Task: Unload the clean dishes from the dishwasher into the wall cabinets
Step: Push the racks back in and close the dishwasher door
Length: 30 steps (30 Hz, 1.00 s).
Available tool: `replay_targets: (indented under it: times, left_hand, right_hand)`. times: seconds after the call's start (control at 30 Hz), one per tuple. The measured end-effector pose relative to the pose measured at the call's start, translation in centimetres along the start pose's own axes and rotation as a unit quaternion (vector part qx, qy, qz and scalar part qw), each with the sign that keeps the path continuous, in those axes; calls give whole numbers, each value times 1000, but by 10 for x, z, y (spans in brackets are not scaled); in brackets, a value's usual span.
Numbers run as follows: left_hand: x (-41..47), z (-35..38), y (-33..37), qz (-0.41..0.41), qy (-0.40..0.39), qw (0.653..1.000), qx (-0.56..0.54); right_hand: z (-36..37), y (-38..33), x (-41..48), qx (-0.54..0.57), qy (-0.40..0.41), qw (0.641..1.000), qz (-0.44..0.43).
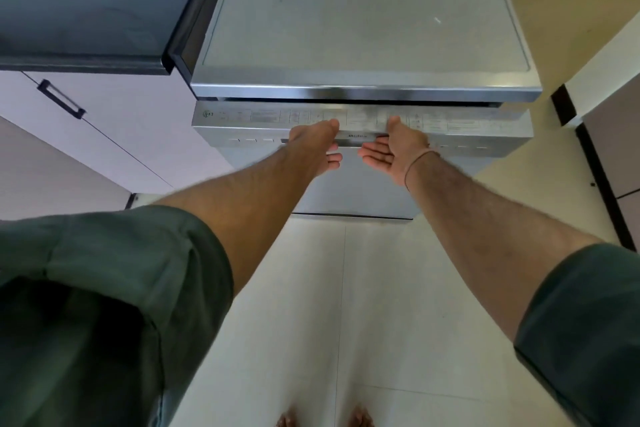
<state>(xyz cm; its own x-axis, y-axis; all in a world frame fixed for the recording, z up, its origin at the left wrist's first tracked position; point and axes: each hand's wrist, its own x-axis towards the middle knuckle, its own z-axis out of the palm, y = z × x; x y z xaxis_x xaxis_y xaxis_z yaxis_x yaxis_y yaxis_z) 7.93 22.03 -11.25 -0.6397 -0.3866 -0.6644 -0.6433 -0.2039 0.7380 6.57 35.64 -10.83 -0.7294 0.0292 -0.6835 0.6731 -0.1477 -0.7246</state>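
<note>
Silver stainless-steel freestanding dishwasher [363, 28] stands beside white base cabinet [104, 135], door shut or maybe barely ajar. Left hand [313, 146] and right hand [394, 151] are at the door's top: thumbs on printed control strip [263, 116], fingers straight and held together below.

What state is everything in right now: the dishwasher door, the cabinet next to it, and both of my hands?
Dishwasher door: cracked open at the top, control strip showing, not yet lowered.
Left hand: open, thumb on the door's top edge.
Right hand: open, palm up, thumb on the door's top edge.
Base cabinet: closed.
</note>
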Motion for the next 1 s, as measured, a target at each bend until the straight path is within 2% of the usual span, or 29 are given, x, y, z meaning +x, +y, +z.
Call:
replay_targets:
  times: [0.23,0.37,0.43,1.0]
  left_hand:
    - [17,8,23,16,-10,1000,-15]
    - [15,6,36,-3,-92,996,21]
    - [10,7,48,-22,-116,993,1]
    - [24,5,71,-95,-105,990,-10]
  right_hand:
    - [12,-27,19,-40,-5,999,-14]
    - [19,-39,15,-67,-19,997,-22]
    - [24,-46,13,-61,-11,998,-7]
    - [30,-67,23,0,-13,999,39]
